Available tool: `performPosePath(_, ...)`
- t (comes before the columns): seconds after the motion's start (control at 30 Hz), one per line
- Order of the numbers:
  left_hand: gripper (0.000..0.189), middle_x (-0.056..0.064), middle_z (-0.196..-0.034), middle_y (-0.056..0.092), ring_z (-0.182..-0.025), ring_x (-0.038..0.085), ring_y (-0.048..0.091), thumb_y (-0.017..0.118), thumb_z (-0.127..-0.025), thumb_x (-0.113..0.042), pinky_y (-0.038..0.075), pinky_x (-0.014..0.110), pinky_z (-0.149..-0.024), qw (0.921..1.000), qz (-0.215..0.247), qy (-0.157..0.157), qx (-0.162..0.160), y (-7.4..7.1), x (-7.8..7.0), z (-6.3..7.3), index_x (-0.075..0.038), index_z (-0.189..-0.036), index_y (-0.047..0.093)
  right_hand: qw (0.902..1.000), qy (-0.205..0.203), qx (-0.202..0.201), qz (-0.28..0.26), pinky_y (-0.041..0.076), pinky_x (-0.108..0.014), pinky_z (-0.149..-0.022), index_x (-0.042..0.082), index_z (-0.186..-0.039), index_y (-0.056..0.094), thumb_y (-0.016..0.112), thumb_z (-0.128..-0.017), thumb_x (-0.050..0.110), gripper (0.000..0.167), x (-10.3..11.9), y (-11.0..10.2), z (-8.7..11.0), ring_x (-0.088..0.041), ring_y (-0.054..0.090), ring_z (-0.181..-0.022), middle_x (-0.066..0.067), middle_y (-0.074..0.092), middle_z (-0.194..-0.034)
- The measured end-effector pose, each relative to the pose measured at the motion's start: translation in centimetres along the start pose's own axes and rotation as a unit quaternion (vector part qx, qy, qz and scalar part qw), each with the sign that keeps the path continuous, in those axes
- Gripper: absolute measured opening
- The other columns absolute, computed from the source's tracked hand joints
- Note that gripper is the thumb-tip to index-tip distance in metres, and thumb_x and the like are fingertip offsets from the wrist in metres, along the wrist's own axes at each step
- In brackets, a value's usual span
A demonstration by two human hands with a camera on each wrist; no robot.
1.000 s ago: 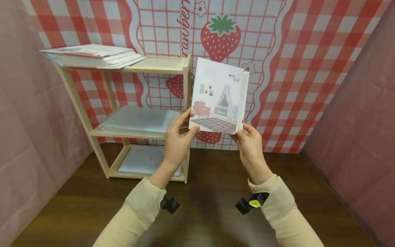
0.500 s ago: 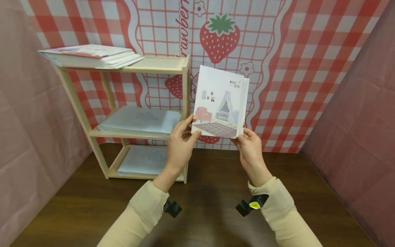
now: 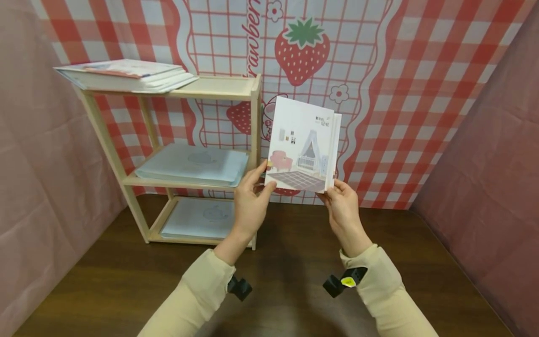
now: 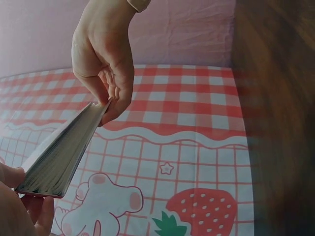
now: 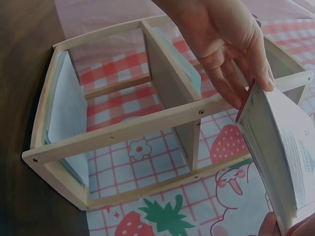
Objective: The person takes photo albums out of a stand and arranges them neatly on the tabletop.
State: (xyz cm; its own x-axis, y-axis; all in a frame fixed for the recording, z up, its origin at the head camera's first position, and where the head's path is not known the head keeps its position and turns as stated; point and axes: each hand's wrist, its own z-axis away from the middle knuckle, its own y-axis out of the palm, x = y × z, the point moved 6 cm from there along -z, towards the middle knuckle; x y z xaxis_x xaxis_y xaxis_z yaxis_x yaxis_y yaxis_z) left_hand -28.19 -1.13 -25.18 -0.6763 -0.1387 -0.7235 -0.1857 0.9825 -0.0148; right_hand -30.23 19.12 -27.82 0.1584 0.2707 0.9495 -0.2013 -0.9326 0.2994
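Note:
A white hardcover book (image 3: 301, 145), its cover showing a pink armchair and a canopied crib, is held up in front of the backdrop. My left hand (image 3: 251, 201) pinches its lower left corner, thumb on the front cover. At the lower right corner, by the spine side, my right hand (image 3: 344, 210) grips with thumb and fingers. The left wrist view shows the book's page edges (image 4: 66, 152) between the two hands. From the right wrist view, the left hand (image 5: 226, 49) holds one end and only fingertips of the right hand (image 5: 269, 226) show at the other.
A three-tier wooden shelf (image 3: 254, 126) stands at left. Several stacked books (image 3: 126, 77) lie on its top tier. Pale blue mats (image 3: 193, 164) cover the lower tiers. Behind hangs a strawberry gingham backdrop (image 3: 421, 93); below is a dark wooden table (image 3: 286, 262).
The book has come down and slightly to the right, both hands moving with it. The grip at its lower corners stays the same. The shelf and stacked books have not moved.

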Motion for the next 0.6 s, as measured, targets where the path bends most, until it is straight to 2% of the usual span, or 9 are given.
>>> performPosePath(0.1,0.045,0.009,-0.116,0.059,-0.090,0.020,0.059,0.064,-0.082,-0.004,0.052,0.029,-0.075,1.0000,-0.006,-0.003,0.003,0.1,0.1,0.2,-0.005,-0.126,0.053,1.0000,-0.002,-0.002,-0.002,0.048,-0.019,-0.083,-0.013,-0.131,0.034,0.035,-0.094,-0.002,0.038,-0.2,-0.2,0.0,-0.001,0.057,-0.086,-0.003,0.056,-0.101)
performPosePath(0.2,0.045,0.009,-0.117,0.059,-0.092,0.020,0.058,0.063,-0.083,-0.004,0.052,0.028,-0.076,0.9998,-0.010,-0.010,0.013,0.3,0.3,0.3,-0.005,-0.127,0.052,1.0000,-0.005,-0.001,-0.002,0.048,-0.019,-0.082,-0.014,-0.131,0.034,0.035,-0.094,-0.003,0.038,-0.5,-0.4,0.0,0.000,0.057,-0.085,0.002,0.057,-0.094)
performPosePath(0.27,0.045,0.010,-0.118,0.058,-0.093,0.021,0.058,0.061,-0.084,-0.003,0.052,0.029,-0.077,0.9996,-0.012,-0.013,0.023,0.5,0.5,0.4,-0.004,-0.128,0.051,1.0000,-0.007,-0.005,0.003,0.048,-0.019,-0.083,-0.013,-0.131,0.034,0.035,-0.094,-0.003,0.038,-0.6,-0.6,-0.1,0.000,0.057,-0.085,-0.001,0.057,-0.098)
performPosePath(0.4,0.045,0.015,-0.118,0.057,-0.094,0.026,0.056,0.058,-0.084,0.003,0.051,0.037,-0.077,0.9988,-0.017,-0.026,0.037,0.9,0.9,0.6,0.001,-0.129,0.048,0.9996,-0.010,-0.015,0.022,0.047,-0.020,-0.084,-0.012,-0.130,0.035,0.032,-0.095,-0.002,0.037,-0.9,-0.9,-0.2,-0.002,0.056,-0.088,-0.015,0.051,-0.116)
performPosePath(0.43,0.045,0.015,-0.117,0.057,-0.094,0.025,0.056,0.057,-0.084,0.004,0.051,0.035,-0.077,0.9988,-0.021,-0.024,0.038,0.9,0.9,0.7,0.001,-0.129,0.048,0.9995,-0.011,-0.017,0.026,0.047,-0.020,-0.084,-0.012,-0.130,0.035,0.031,-0.095,-0.002,0.036,-1.0,-1.0,-0.2,-0.002,0.056,-0.088,-0.017,0.049,-0.119)
performPosePath(0.6,0.044,0.012,-0.117,0.057,-0.097,0.020,0.055,0.054,-0.086,0.003,0.051,0.029,-0.077,0.9979,-0.037,-0.030,0.043,1.1,1.3,1.0,-0.001,-0.130,0.048,0.9992,-0.005,-0.023,0.031,0.047,-0.021,-0.084,-0.012,-0.129,0.036,0.032,-0.096,-0.001,0.036,-1.4,-1.4,-0.3,-0.001,0.056,-0.086,-0.012,0.053,-0.112)
